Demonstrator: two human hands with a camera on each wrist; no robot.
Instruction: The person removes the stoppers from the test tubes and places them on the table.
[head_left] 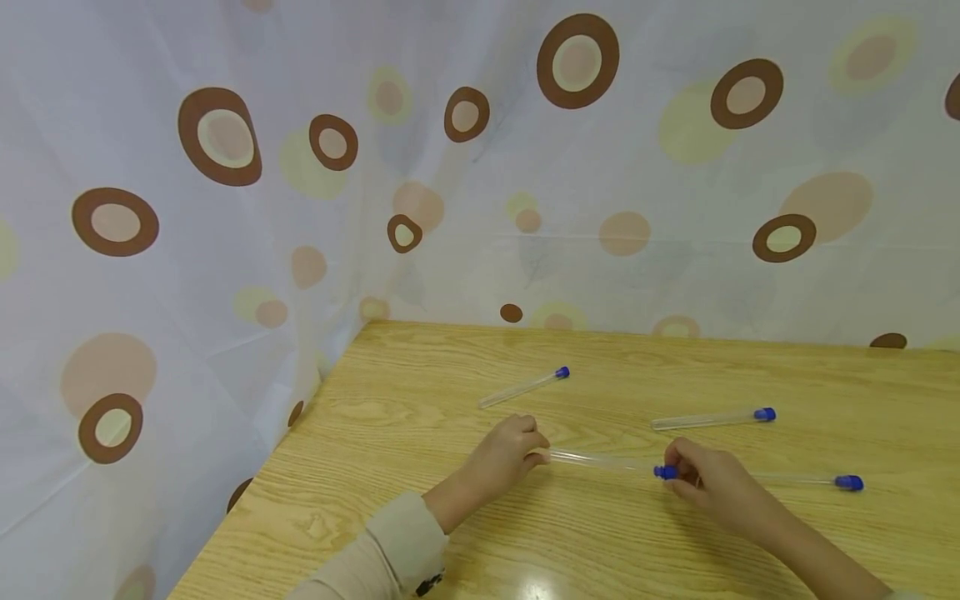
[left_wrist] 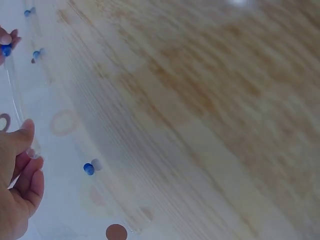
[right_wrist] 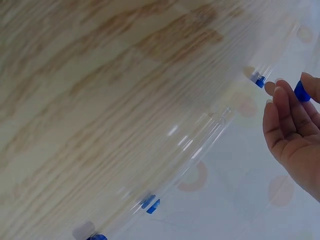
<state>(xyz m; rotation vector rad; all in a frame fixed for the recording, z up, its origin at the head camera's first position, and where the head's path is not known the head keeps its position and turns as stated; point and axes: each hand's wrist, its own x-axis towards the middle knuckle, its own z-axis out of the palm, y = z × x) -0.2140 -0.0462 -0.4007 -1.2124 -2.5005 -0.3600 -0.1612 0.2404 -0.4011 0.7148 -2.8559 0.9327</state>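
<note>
Left hand [head_left: 501, 457] pinches the tube [head_left: 592, 459] by its rounded end! At the tube's other end, the right hand's [head_left: 716, 487] fingers grip the cap [head_left: 665, 472], seemingly keeping both aligned; seated or not, I can't tell. Beyond the tube, two capped tubes [head_left: 701, 421] lie.

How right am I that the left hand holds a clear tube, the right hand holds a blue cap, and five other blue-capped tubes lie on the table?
Only the number is wrong: the head view shows three other blue-capped tubes lying on the table, not five. The left hand does hold a clear tube, and the right hand a blue cap.
</note>
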